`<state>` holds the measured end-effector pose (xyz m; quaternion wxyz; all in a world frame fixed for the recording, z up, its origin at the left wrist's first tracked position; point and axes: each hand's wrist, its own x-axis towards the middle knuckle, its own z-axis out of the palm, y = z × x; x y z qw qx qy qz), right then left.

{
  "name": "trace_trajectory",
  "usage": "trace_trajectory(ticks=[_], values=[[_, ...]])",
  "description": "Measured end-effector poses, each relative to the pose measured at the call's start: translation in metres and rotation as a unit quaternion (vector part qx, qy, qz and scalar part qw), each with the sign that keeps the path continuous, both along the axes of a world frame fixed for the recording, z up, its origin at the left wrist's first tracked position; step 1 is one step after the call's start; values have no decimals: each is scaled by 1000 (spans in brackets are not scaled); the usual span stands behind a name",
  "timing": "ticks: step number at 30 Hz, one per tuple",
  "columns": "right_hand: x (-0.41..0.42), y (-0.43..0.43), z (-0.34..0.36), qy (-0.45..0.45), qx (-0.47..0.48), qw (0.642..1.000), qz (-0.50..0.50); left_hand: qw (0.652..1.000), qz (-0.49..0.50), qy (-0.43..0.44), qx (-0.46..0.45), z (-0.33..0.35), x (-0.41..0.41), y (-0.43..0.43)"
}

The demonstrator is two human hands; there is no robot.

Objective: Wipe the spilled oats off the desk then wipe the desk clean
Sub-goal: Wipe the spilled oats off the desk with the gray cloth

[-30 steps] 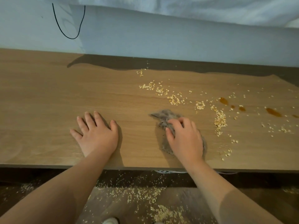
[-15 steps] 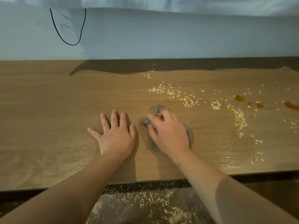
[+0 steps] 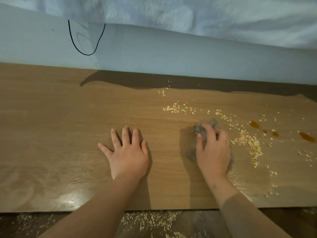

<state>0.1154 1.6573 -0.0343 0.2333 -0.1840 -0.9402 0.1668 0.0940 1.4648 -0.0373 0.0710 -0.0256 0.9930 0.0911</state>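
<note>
The right hand clutched a fuzzy grey cloth, mostly hidden beneath it, beside flaky oats on the wood-grain worktop; the left hand lay flat, released.

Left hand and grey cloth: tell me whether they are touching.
Apart. The head view shows the left hand flat on the desk, with a stretch of bare wood between it and the grey cloth that the right hand grips.
</note>
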Motion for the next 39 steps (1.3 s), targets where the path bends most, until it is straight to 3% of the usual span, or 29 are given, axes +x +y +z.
trace_trajectory(ticks=[2,4,8,11,18,22,25,28,31,36,39], values=[[-7,-31,-5,26,51,989,134,1000,-21,7,-8,0,-2,0],[-28,-55,-6,-6,102,967,233,999,-46,26,-10,-2,-5,0],[-83,-69,-1,-90,92,955,266,996,-65,56,0,-7,-9,-3],[-109,-47,1,-115,80,964,227,997,-66,49,-1,-8,-9,-3],[-94,54,-1,-132,80,988,-20,995,-91,13,-45,-7,-15,-2],[-76,57,-2,-44,34,995,-83,995,-88,-7,-52,-3,-17,-5],[-72,31,-1,10,5,1000,-8,994,-94,15,-52,-3,-17,-6],[-70,-11,-4,44,40,990,128,994,-95,30,-39,1,-25,-4],[-70,-52,-6,16,87,970,226,995,-88,40,-27,5,-46,-5],[-91,-67,-8,-10,107,960,257,999,42,21,7,-1,-83,-8],[-117,-72,-6,-30,113,948,297,998,54,26,-4,-5,-81,-3]])
